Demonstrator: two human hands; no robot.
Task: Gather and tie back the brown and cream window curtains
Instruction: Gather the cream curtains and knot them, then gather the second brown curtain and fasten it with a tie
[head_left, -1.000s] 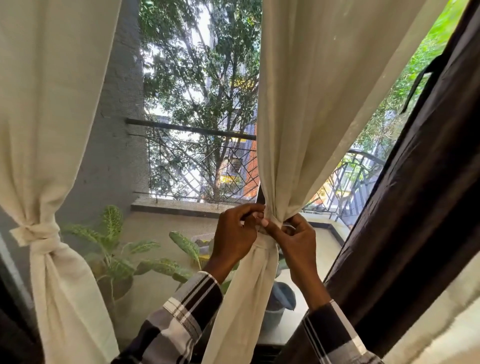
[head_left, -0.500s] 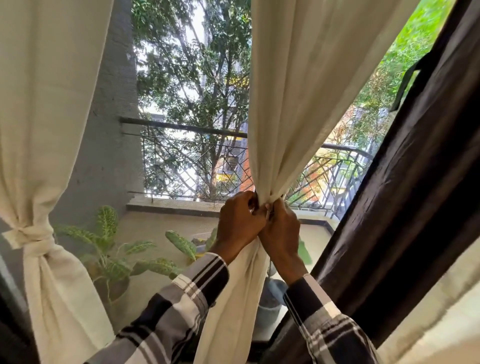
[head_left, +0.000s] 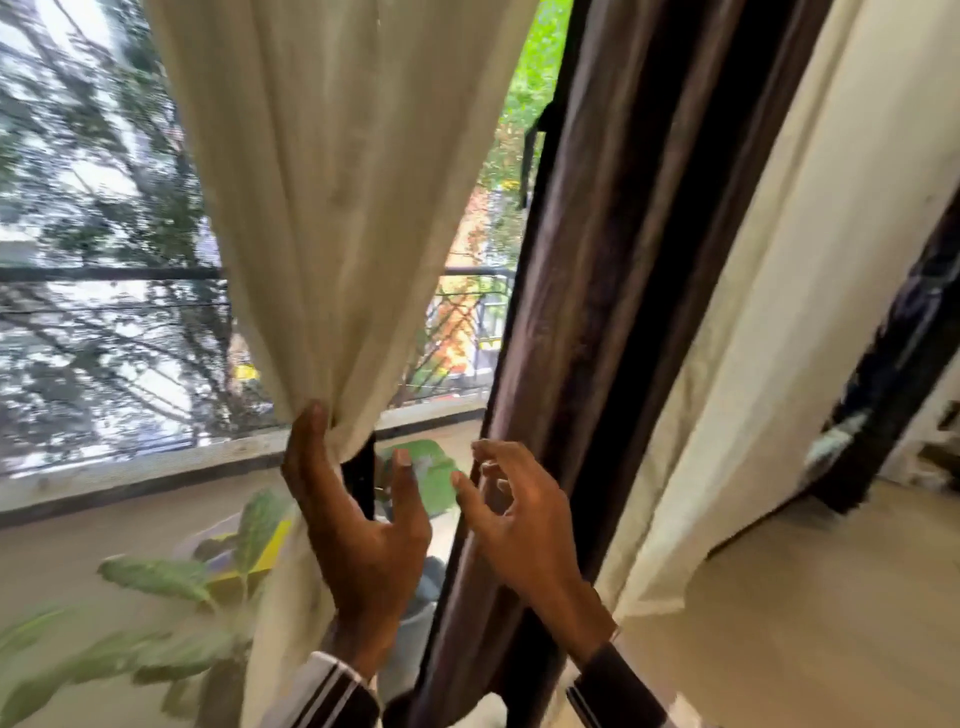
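Note:
A cream curtain (head_left: 332, 234) hangs in the middle and narrows to a gathered waist just above my left hand (head_left: 358, 530). That hand is open, its fingertips resting against the gathered cloth and its thumb spread away. My right hand (head_left: 519, 525) is open too, fingers curled and apart, right next to the left edge of the brown curtain (head_left: 602, 260). The brown curtain hangs loose in long folds. A second cream curtain (head_left: 779, 322) hangs loose to its right. The view is blurred by motion.
Behind the glass are a balcony ledge (head_left: 156, 467), a metal railing (head_left: 104, 273) and trees. Potted plants with large green leaves (head_left: 156, 577) stand at the lower left. A pale floor (head_left: 831, 597) and a dark door frame (head_left: 893, 364) lie to the right.
Both hands have let go of the cream curtain's gathered waist and opened. My right hand has moved right, next to the brown curtain. The view has swung right, so the tied left curtain is out of sight.

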